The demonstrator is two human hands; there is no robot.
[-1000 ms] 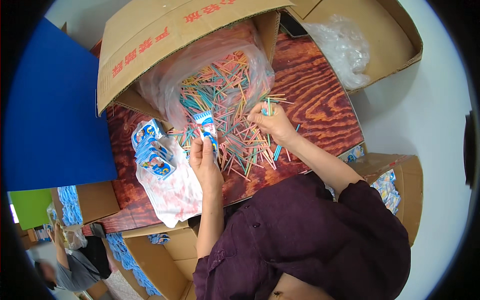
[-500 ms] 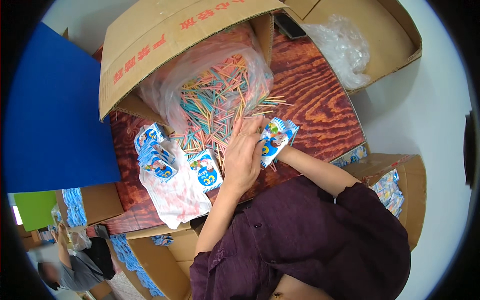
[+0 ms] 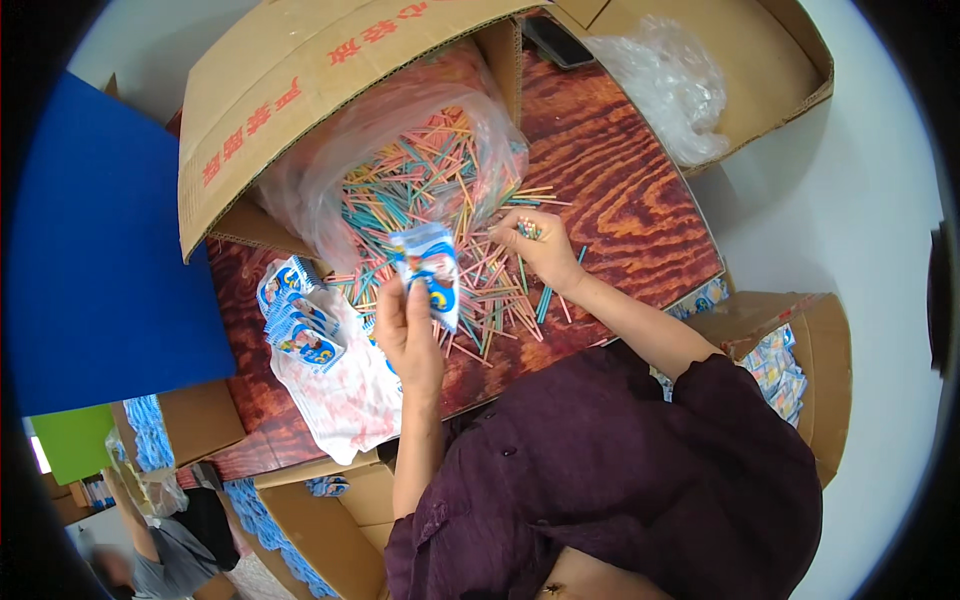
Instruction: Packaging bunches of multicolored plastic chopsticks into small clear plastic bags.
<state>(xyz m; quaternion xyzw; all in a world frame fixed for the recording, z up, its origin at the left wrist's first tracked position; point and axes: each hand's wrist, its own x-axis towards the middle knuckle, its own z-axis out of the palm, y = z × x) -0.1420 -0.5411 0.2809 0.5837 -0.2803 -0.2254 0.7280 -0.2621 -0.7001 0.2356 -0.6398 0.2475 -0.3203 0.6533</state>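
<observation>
A pale wall [image 3: 880, 200] and a blue panel [image 3: 110, 260] flank the reddish wood-grained table [image 3: 630, 170].

A person wears a dark plum-purple, short-sleeved shirt of creased, matte cloth [image 3: 620, 480], with a small, round, dark button [image 3: 507, 453] on the front. The right sleeve [image 3: 702, 384], in the same plum, ends in a loose, puckered edge near the elbow. Both forearms, the left hand [image 3: 408, 335] and the right hand [image 3: 542, 250] are bare, fingers included.

Left fingers [image 3: 391, 305] hold a packet [image 3: 436, 268]; right fingers [image 3: 508, 222] grip coloured sticks [image 3: 529, 230].
</observation>
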